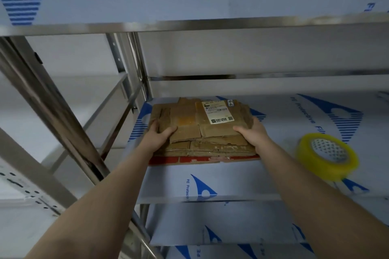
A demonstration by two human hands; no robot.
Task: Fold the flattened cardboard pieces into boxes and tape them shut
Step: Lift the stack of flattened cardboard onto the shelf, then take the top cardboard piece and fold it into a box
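Observation:
A stack of flattened brown cardboard pieces (202,130) lies on the middle shelf (210,178) of a steel rack. The top piece carries a white shipping label (217,112), and a red-printed piece (189,160) shows at the bottom front. My left hand (159,135) grips the stack's left edge, thumb on top and fingers curled round the side. On the right edge, my right hand (251,132) holds it the same way. A roll of yellow-tinted packing tape (327,156) lies flat on the shelf to the right of the stack.
The shelf wears white protective film with blue print. An upper shelf (189,4) hangs close above and a lower shelf (221,227) sits below. Steel uprights (136,65) stand at the left, with a second rack (88,94) beyond them.

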